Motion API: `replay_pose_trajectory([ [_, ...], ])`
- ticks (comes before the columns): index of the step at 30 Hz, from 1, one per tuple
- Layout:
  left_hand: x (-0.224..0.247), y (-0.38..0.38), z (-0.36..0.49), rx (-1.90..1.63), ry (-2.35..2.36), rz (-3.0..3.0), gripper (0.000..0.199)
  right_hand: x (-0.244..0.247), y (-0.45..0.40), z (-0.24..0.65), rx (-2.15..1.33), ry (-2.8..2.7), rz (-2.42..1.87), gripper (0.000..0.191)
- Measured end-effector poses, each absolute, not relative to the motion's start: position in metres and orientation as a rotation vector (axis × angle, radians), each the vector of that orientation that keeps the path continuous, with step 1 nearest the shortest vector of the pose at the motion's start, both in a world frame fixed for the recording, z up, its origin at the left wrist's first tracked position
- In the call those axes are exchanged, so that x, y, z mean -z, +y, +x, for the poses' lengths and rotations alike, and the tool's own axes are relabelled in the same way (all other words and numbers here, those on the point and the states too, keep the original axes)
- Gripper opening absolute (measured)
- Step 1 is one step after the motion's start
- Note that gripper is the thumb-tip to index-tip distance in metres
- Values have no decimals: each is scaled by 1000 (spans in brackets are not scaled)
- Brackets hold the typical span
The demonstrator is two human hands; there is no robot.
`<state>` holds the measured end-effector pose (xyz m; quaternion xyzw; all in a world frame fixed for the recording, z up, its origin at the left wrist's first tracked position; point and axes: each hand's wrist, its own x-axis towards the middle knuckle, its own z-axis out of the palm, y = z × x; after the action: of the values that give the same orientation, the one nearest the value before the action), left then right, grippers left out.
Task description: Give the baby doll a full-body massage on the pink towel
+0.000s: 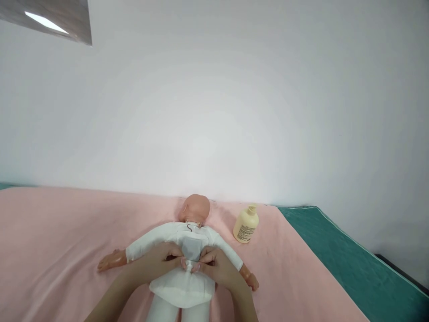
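A baby doll (196, 208) with a bald head lies on a pink cloth, its arms spread and its body in white fabric. A grey square patch (192, 248) shows on its upper torso. Just below that patch, my left hand (167, 259) pinches the white fabric (182, 290) from the left. My right hand (214, 264) pinches the same fabric from the right, its fingertips close to those of my left hand. The fabric is bunched between the two hands.
A pale yellow pump bottle (246, 224) stands right of the doll's head. The pink cloth (67, 232) lies over a green surface (351, 255) that shows at the right. A pale wall (214, 103) rises behind. Something shiny (50, 20) hangs at the upper left.
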<state>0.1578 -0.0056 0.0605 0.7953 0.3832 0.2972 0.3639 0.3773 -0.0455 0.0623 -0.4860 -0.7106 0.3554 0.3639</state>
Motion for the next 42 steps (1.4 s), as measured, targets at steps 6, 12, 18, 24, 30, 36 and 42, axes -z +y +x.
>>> replay_pose_trajectory([
  [6, -54, -6, 164, -791, 923, 2118, 38, -49, -42, 376, -860, -1820, -1117, 29],
  [12, -39, -6, 167, -1026, 934, 2093, 45, -28, -45, 364, -681, -1654, -1102, 45],
  [18, -29, -15, 169, -1064, 988, 2097, 48, -20, -50, 359, -614, -1628, -1093, 40],
  [24, -32, -15, 170, -1191, 1124, 1947, 52, -33, -31, 355, -537, -1420, -1201, 38],
  [30, -50, 3, 175, -1264, 1255, 1903, 47, -43, -5, 337, -421, -1293, -1327, 39],
  [36, -27, 26, 181, -1187, 1165, 2093, 43, -32, -1, 331, -306, -1402, -1494, 35],
  [42, -19, 26, 180, -1151, 1208, 2168, 38, -30, -7, 333, -247, -1536, -1545, 29],
])
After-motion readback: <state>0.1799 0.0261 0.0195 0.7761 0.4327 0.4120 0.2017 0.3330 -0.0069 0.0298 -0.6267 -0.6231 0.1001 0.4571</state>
